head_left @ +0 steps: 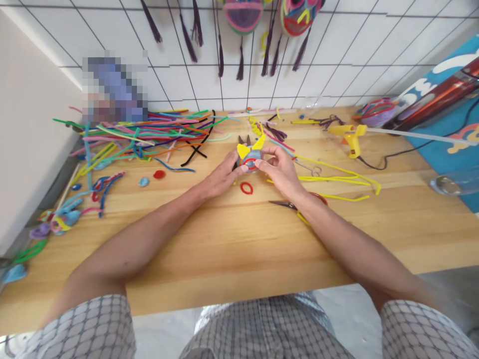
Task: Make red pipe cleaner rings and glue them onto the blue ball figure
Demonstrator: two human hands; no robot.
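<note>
Fingers of the left hand (pixel 222 177) and right hand (pixel 281 172) grip one blue craft piece (pixel 256 155) with two yellow ear shapes (pixel 244 150) and one red ring (pixel 250 159), over the middle of the wooden bench (pixel 224 244). One loose red ring (pixel 241 187) lies nearer the person; one yellow glue gun (pixel 351 138), right. Two masks (pixel 243 17) against the tiled wall (pixel 179 85) are cut off above. Right forearm (pixel 337 234) partly covers one pair of scissors (pixel 285 204).

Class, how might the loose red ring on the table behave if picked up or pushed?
The loose red ring is probably light, being a thin, open outline. Lying flat on the table, it would likely slide rather than roll. Its uneven oval shape suggests bendable material, so pinching might distort it.
</note>
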